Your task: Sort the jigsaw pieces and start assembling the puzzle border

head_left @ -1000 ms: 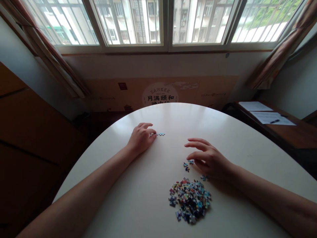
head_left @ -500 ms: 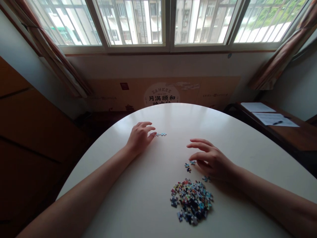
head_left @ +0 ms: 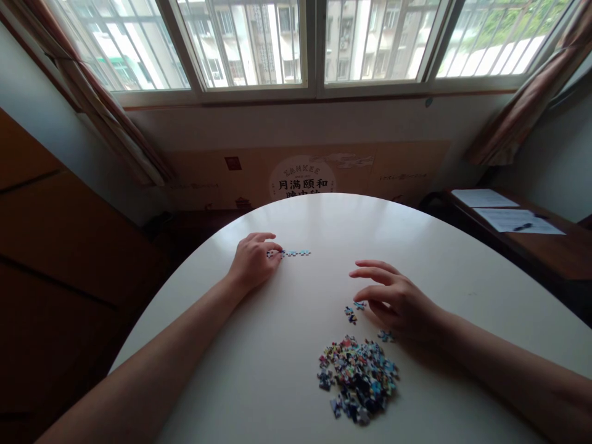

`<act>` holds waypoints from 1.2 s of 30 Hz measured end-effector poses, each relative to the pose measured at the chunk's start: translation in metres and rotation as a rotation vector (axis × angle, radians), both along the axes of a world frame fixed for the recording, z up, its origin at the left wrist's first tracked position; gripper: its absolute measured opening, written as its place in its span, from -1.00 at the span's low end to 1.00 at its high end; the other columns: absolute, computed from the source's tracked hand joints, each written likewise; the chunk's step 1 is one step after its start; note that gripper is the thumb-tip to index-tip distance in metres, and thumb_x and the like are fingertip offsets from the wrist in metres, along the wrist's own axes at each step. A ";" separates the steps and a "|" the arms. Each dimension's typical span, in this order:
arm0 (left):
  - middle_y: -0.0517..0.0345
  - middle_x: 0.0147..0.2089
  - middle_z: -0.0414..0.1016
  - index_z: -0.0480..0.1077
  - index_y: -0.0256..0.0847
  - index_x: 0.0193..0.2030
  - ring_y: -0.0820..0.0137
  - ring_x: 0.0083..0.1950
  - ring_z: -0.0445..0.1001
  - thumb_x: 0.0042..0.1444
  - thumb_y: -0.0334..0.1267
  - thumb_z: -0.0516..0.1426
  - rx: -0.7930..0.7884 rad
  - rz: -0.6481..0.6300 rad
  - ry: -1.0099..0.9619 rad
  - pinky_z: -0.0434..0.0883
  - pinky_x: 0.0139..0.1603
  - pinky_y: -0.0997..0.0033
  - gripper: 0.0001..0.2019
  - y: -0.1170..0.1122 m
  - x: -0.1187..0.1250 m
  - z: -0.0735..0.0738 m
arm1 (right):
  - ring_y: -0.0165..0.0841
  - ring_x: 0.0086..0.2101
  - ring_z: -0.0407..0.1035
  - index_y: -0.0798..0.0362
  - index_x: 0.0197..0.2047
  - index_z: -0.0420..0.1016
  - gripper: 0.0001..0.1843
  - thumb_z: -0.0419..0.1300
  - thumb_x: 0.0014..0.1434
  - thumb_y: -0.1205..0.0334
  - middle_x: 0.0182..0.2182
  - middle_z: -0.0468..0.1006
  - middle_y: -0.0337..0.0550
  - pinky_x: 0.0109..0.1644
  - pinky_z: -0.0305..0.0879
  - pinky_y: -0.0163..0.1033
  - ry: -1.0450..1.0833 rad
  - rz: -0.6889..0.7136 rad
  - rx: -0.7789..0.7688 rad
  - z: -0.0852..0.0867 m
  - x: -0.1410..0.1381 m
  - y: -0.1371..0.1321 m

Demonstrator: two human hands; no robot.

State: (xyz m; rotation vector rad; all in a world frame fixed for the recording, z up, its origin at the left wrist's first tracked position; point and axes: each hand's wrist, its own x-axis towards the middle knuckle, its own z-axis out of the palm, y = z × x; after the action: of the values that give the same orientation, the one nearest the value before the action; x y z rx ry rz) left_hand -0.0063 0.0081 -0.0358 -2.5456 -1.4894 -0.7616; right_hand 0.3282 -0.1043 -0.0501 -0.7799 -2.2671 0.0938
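Your left hand (head_left: pixel 253 259), half closed, meets the puzzle row (head_left: pixel 291 253), any grip unclear, while your right hand (head_left: pixel 398 298) spreads slack and empty beside stray pieces (head_left: pixel 349 312)

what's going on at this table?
A person is handling jigsaw pieces at a white round-edged table. The left hand has its thumb and fingers at the left end of a short row of pieces; whether it grips one is unclear. The right hand is open, fingers spread, near a few loose pieces. A mixed pile of pieces sits nearer the person.
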 end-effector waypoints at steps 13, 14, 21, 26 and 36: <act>0.04 0.07 0.58 0.65 -0.06 -0.22 0.10 0.13 0.48 0.12 -0.25 0.17 -0.037 -0.011 -0.013 0.42 0.19 -0.03 -0.81 0.004 -0.001 -0.003 | -0.09 0.21 0.33 -0.04 -0.22 0.58 -0.67 0.12 0.13 0.54 0.04 0.57 -0.06 0.15 0.43 0.14 -0.013 -0.006 -0.011 0.000 0.001 0.000; 0.03 0.07 0.58 0.65 -0.07 -0.22 0.10 0.13 0.48 0.12 -0.25 0.18 -0.041 -0.014 -0.012 0.42 0.19 -0.03 -0.80 0.004 -0.001 -0.003 | -0.09 0.21 0.33 -0.04 -0.22 0.58 -0.67 0.12 0.13 0.54 0.04 0.57 -0.06 0.15 0.43 0.14 -0.012 -0.006 -0.013 0.000 0.001 0.000; 0.02 0.07 0.58 0.64 -0.08 -0.21 0.08 0.12 0.48 0.12 -0.23 0.18 -0.056 -0.016 -0.031 0.41 0.19 -0.05 -0.81 0.002 -0.001 -0.001 | -0.09 0.20 0.34 -0.05 -0.22 0.59 -0.66 0.12 0.11 0.55 0.03 0.58 -0.07 0.14 0.45 0.13 -0.001 -0.010 -0.007 0.001 -0.001 -0.001; -0.02 0.07 0.58 0.61 -0.14 -0.19 0.07 0.12 0.49 0.14 -0.24 0.13 -0.014 0.011 -0.060 0.37 0.22 -0.07 -0.79 0.004 -0.010 0.008 | -0.10 0.20 0.34 -0.04 -0.21 0.58 -0.65 0.12 0.11 0.56 0.04 0.57 -0.07 0.13 0.45 0.13 -0.003 -0.003 -0.012 0.000 0.000 0.000; 0.00 -0.03 0.58 0.55 -0.17 -0.14 0.18 0.00 0.55 0.00 -0.02 0.20 -0.487 -0.097 -0.254 0.47 0.14 0.16 -0.65 0.026 -0.051 0.011 | -0.09 0.20 0.33 -0.04 -0.22 0.58 -0.65 0.12 0.10 0.57 0.05 0.56 -0.07 0.14 0.44 0.15 0.004 0.000 -0.013 -0.001 0.000 0.000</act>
State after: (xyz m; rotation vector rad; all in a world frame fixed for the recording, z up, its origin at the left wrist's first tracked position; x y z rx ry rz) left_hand -0.0574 0.0337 -0.0246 -2.9810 -1.8338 -0.8484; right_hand 0.3286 -0.1044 -0.0509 -0.7861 -2.2646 0.1097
